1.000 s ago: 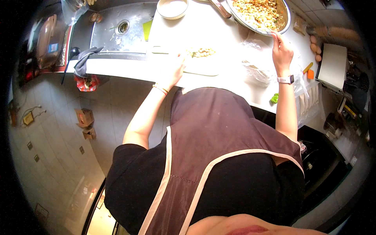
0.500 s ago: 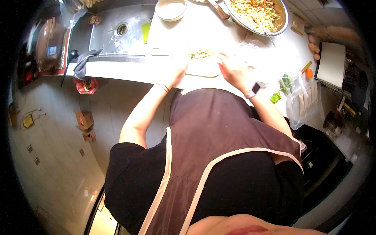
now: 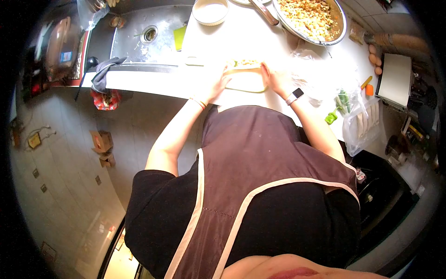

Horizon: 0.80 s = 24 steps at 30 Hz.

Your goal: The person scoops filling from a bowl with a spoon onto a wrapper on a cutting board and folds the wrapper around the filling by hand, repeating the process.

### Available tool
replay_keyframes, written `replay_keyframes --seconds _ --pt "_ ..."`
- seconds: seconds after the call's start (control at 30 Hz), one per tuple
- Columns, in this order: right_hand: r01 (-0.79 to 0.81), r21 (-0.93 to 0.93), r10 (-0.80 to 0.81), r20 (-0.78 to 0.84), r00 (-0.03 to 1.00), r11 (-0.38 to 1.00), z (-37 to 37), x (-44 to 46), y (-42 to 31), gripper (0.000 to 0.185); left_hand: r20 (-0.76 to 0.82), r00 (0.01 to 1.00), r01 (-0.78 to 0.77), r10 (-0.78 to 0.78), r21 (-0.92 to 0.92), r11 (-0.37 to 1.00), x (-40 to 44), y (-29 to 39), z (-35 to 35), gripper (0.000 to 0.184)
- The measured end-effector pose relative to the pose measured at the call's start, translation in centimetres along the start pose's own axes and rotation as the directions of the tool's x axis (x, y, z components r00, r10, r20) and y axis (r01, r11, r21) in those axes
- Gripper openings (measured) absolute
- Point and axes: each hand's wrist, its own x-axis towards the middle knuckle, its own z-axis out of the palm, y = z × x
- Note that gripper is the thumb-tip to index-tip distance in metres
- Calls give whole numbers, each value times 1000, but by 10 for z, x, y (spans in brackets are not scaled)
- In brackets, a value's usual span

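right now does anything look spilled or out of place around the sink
Only mildly: a dark cloth droops over the edge of the counter by the sink, and pale specks, perhaps scraps, dot the sink, looking untidy. No plain spill shows there.

Harsh light floods the smooth white worktop (image 3: 251, 39) before me, bleaching much of its surface and washing out parts of the pale rectangular board (image 3: 246, 83) between my bare left hand (image 3: 216, 83) and bare right hand (image 3: 277, 80), both pale with overexposure. Glare patches the grey stainless-steel sink (image 3: 165, 49). Below, my dark brown cloth apron (image 3: 255, 139) and black short-sleeved shirt (image 3: 146, 204) sit in dimmer light. A wide-angle lens bends the worktop's front edge into a curve, black vignetting rings the view, and detail softens and stretches toward the far left and right.
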Motion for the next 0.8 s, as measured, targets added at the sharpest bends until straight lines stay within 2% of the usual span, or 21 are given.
replay_keyframes --seconds 0.03,0.1,0.13,0.2,0.23,0.3,0.37,0.4,0.47,0.63,0.67,0.7,0.73,0.8 --pt "-18 7 18 13 1000 1000 -1 2 1 7 0 1000 -3 3 1 1000 0 -1 1 26" --pt "-39 13 38 27 999 999 -3 4 0 7 30 992 123 -122 -42 992 1 -2 4 25" --pt "-73 43 71 41 997 996 -4 5 0 8 31 992 122 -120 -45 992 2 -4 6 25" --pt "-107 72 103 56 993 992 -4 6 0 8 -36 966 241 -258 -253 937 6 -6 10 23" --pt "-152 81 145 85 986 985 -3 8 2 10 -36 966 240 -257 -254 937 8 -7 11 23" --pt "-197 86 187 114 976 977 -2 11 4 12 -3 922 366 -387 -312 876 12 -8 13 22" --pt "-297 90 283 143 949 951 0 15 5 20 -22 911 382 -412 -331 863 16 -11 18 21" --pt "-297 87 284 142 948 951 3 17 7 20 -39 897 400 -440 -346 848 17 -12 21 21" --pt "-403 97 384 171 908 910 9 20 10 23 -64 890 408 -451 -327 852 20 -16 28 20" --pt "-463 78 439 213 873 883 11 30 10 25 -54 849 492 -526 -282 824 23 -8 25 19" --pt "-468 68 444 220 868 881 11 31 10 25 -193 915 332 -355 -142 932 19 -8 29 19" --pt "-468 66 445 219 869 881 9 32 9 25 -299 942 168 -153 25 985 19 -4 26 20" --pt "-484 60 453 264 851 873 7 34 10 25 -300 942 167 -152 24 986 19 1 24 20" --pt "-500 54 461 311 831 864 5 36 8 25 -151 984 -97 96 2 995 17 11 19 23"
